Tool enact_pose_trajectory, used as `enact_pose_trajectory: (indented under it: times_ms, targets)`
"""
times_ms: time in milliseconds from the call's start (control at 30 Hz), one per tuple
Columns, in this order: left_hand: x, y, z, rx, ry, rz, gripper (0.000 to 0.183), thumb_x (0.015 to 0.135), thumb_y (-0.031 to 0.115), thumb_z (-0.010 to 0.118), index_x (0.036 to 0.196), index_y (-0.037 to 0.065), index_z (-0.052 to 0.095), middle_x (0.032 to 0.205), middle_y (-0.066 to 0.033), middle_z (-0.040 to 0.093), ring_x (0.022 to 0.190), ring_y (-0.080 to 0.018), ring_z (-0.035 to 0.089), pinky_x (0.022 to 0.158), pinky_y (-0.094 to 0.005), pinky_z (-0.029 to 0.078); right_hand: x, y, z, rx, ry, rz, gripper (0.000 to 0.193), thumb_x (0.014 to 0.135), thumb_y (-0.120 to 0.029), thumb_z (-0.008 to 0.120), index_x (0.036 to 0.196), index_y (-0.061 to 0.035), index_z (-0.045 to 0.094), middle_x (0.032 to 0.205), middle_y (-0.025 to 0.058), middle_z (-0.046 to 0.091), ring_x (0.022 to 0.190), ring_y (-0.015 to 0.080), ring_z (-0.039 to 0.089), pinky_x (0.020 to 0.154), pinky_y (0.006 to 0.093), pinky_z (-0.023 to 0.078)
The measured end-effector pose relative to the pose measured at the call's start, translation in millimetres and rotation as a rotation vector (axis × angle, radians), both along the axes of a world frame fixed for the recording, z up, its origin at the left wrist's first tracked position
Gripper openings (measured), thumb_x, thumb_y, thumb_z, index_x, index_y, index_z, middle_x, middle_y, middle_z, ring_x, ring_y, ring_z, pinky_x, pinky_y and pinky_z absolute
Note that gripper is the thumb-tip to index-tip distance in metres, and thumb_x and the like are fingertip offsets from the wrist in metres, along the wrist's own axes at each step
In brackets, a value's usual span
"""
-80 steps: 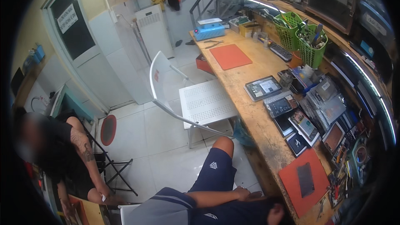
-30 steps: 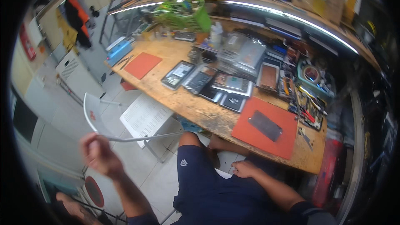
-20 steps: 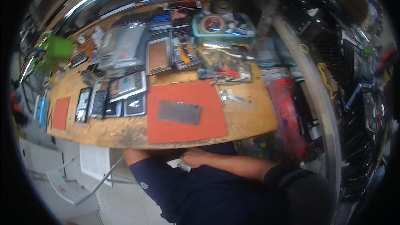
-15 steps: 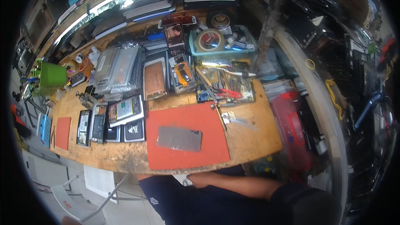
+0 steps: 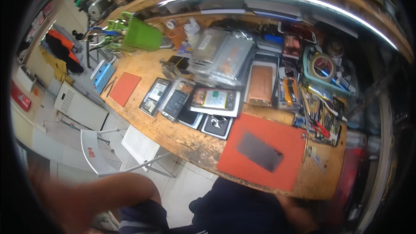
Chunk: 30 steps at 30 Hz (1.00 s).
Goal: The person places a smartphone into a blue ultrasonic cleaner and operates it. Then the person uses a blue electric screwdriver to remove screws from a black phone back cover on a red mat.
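My left hand [image 5: 50, 193], at the lower left and away from the table, is smeared by motion, so its fingers cannot be made out. My right hand [image 5: 291, 212] shows only in part below the table's front edge, close to my dark shorts; its fingers are hidden. Neither hand touches the tabletop. On a red mat [image 5: 234, 160] at the near right lies a dark grey, phone-sized flat panel [image 5: 260, 151]. Left of the mat are several opened phones, among them one with a light battery [image 5: 215, 99] and a slim dark one [image 5: 178, 99].
A green basket [image 5: 141, 34] of tools stands at the back left, beside stacked bubble-wrapped panels [image 5: 225, 56]. A teal basket [image 5: 353, 76] with a tape roll [image 5: 322, 66] and red-handled pliers [image 5: 320, 128] are to the right. A white folding chair [image 5: 141, 143] stands at the table's left.
The view has swung left, so the table sits farther right and more of the chair and floor shows. My left arm has come in at the lower left; my right forearm shows less.
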<state>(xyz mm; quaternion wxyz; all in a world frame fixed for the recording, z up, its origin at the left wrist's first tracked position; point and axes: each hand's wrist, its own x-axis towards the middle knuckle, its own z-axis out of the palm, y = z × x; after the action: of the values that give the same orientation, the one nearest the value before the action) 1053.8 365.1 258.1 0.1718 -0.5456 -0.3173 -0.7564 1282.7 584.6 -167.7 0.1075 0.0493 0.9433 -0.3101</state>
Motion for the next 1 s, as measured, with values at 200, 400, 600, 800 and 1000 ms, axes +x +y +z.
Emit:
enact_pose_trajectory:
  times_ms: [200,400,600,800,1000]
  targets:
    - [-166,68,-181,-0.976,-0.354,0.880,0.027,0.097,0.025,0.069,0.094,-0.001,0.071,0.078,-0.0105,0.070,0.074,-0.0174,0.067,0.070,-0.0312,0.051,7,6,8,0.057,0.015,-0.043,0.040,0.096,-0.026,0.059,0.128,-0.0011,0.060,0.122,0.0202,0.066,0.111,0.0398,0.064,0.098,0.0479,0.050]
    - [-266,115,-209,-1.594,-0.061,1.114,0.027,0.088,0.027,0.071,0.100,0.003,0.074,0.095,-0.0193,0.075,0.091,-0.0353,0.072,0.079,-0.0455,0.056,22,12,19,0.119,0.050,-0.101,0.044,0.098,-0.030,0.060,0.132,-0.0018,0.059,0.125,0.0198,0.065,0.113,0.0399,0.063,0.100,0.0480,0.049]
    - [-304,129,-221,-1.444,-0.314,0.886,0.023,0.084,0.016,0.064,0.099,0.003,0.078,0.097,-0.0185,0.076,0.098,-0.0335,0.074,0.086,-0.0461,0.056,49,12,40,0.180,0.072,-0.109,0.049,0.099,-0.034,0.060,0.136,-0.0024,0.057,0.128,0.0194,0.064,0.115,0.0400,0.063,0.101,0.0481,0.048]
    - [-273,48,-208,-1.119,-0.850,0.388,0.022,0.097,0.016,0.064,0.103,-0.004,0.071,0.091,-0.0069,0.069,0.089,-0.0166,0.062,0.081,-0.0275,0.047,52,-7,107,0.010,0.018,0.178,0.055,0.101,-0.039,0.062,0.142,-0.0036,0.055,0.129,0.0169,0.065,0.115,0.0390,0.063,0.101,0.0468,0.048]
    - [-116,-43,-203,-0.973,-0.842,0.402,0.022,0.105,0.026,0.059,0.100,0.005,0.066,0.077,0.0060,0.048,0.066,-0.0026,0.039,0.057,-0.0210,0.030,19,23,237,-0.338,0.352,0.159,0.043,0.094,-0.019,0.072,0.133,-0.0044,0.061,0.113,0.0124,0.069,0.101,0.0280,0.067,0.095,0.0440,0.049]
